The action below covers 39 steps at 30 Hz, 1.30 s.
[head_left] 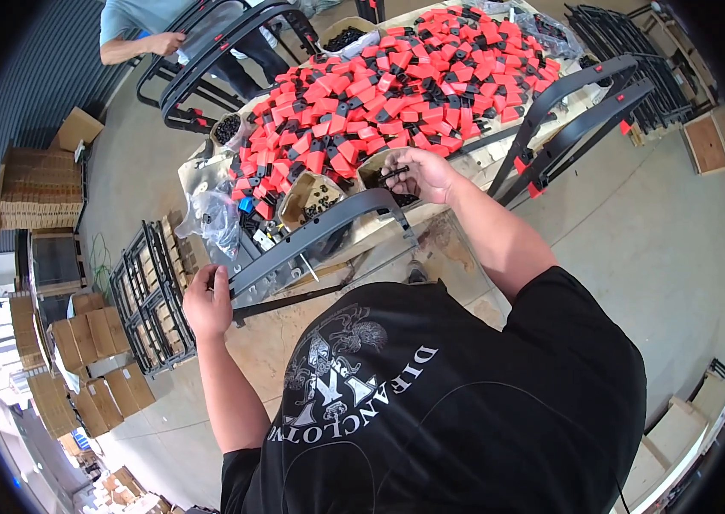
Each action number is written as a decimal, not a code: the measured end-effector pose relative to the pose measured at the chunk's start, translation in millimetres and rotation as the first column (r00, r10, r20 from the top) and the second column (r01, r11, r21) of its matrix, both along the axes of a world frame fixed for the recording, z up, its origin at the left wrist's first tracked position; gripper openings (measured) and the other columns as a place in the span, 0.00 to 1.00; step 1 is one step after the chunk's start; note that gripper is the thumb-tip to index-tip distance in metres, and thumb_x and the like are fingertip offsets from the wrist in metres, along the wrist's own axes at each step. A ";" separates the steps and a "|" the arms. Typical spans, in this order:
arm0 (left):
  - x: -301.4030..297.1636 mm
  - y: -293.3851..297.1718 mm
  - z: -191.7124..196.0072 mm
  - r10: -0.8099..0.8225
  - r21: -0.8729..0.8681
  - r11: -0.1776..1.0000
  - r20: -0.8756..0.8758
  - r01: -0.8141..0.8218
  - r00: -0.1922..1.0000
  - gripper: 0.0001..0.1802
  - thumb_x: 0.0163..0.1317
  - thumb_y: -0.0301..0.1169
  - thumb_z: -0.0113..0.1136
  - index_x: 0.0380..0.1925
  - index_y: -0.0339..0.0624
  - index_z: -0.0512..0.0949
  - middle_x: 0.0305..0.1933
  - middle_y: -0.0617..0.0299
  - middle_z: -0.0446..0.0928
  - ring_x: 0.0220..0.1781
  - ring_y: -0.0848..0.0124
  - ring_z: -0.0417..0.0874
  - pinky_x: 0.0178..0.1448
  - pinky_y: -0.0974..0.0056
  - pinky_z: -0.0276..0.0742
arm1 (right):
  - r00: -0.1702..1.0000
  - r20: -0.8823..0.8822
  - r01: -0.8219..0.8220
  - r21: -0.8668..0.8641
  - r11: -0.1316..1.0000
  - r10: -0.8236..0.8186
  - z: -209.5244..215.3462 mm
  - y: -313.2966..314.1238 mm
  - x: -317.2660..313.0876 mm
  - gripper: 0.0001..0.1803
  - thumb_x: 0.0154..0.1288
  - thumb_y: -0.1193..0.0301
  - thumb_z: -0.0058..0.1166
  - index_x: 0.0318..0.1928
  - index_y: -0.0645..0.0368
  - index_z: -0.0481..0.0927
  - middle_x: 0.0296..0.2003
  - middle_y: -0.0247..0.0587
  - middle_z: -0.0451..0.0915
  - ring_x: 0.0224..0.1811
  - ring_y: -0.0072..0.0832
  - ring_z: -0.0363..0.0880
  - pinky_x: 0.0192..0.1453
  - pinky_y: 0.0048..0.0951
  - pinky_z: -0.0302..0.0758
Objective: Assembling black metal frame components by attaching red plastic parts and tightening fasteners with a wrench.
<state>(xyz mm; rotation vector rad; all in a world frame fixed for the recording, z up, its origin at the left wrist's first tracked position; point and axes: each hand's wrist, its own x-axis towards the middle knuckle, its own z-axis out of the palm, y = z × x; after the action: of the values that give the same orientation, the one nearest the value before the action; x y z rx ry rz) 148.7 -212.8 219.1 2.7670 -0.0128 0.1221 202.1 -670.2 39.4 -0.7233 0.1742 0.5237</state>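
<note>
A curved black metal frame [294, 244] crosses in front of me at the edge of the worktable. At its left end my left hand [208, 304] is closed, with thumb and fingers at the bar. My right hand [422, 176] is above an open cardboard box [371, 167] by the frame's bent right end. A small dark rod-like part [395, 172] is pinched in its fingers; its exact kind is too small to tell. Beside that box stands another cardboard box [298, 201] with small black pieces in it.
A large heap of red and black plastic parts [396, 86] covers the worktable [199, 176]. More black frames [568, 128] lean at the right edge. Across the table a person [144, 34] stands by other frames. Frames on a pallet [152, 295] and cartons [88, 334] are at left.
</note>
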 end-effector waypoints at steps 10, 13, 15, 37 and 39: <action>-6.1 -1.2 1.5 -0.007 0.006 1.000 0.063 0.007 0.998 0.16 0.70 0.43 0.60 0.41 0.41 0.85 0.33 0.54 0.86 0.37 0.55 0.87 0.43 0.57 0.80 | 0.961 -0.154 0.256 0.176 0.951 -0.231 -1.7 9.8 -11.9 0.05 0.60 0.76 0.56 0.34 0.53 0.74 0.30 0.32 0.74 0.23 0.19 0.66 0.24 0.21 0.62; -6.5 1.1 1.6 -0.010 -0.005 1.000 0.077 0.010 0.997 0.17 0.70 0.44 0.60 0.41 0.42 0.85 0.34 0.54 0.86 0.38 0.55 0.87 0.43 0.57 0.80 | 0.950 -0.216 0.272 0.224 0.936 -0.225 7.6 14.8 -14.8 0.06 0.58 0.77 0.53 0.37 0.55 0.74 0.32 0.36 0.77 0.23 0.20 0.67 0.23 0.21 0.61; -5.2 1.0 1.2 0.000 0.011 1.000 0.074 -0.001 0.997 0.17 0.70 0.44 0.61 0.41 0.42 0.85 0.35 0.53 0.86 0.38 0.55 0.87 0.44 0.57 0.80 | 0.937 -0.266 0.282 0.202 0.938 -0.225 7.4 18.4 -14.9 0.05 0.59 0.76 0.52 0.37 0.55 0.75 0.33 0.37 0.77 0.23 0.21 0.67 0.22 0.21 0.61; -60.2 -74.1 -110.2 -0.310 -0.417 0.874 -0.087 0.248 0.947 0.09 0.62 0.30 0.66 0.37 0.36 0.81 0.33 0.54 0.82 0.34 0.57 0.84 0.43 0.57 0.80 | 0.943 -0.160 0.226 -0.337 0.914 -0.292 11.0 -32.3 -114.0 0.10 0.72 0.79 0.47 0.50 0.68 0.76 0.39 0.45 0.80 0.26 0.24 0.70 0.26 0.24 0.65; -22.8 -76.4 -137.7 -0.312 -0.334 0.917 -0.258 0.218 0.914 0.15 0.64 0.36 0.66 0.45 0.36 0.82 0.40 0.49 0.85 0.43 0.57 0.88 0.51 0.57 0.82 | 0.955 -0.173 0.172 -0.333 0.927 -0.240 7.0 -42.5 -126.6 0.10 0.71 0.80 0.48 0.51 0.68 0.76 0.39 0.46 0.81 0.26 0.23 0.69 0.25 0.24 0.64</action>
<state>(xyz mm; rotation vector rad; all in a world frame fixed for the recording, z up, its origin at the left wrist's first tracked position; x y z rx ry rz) 125.9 -289.3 81.4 2.4208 -0.2711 -0.3524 75.6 -712.7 46.3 -0.9480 0.5376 0.3711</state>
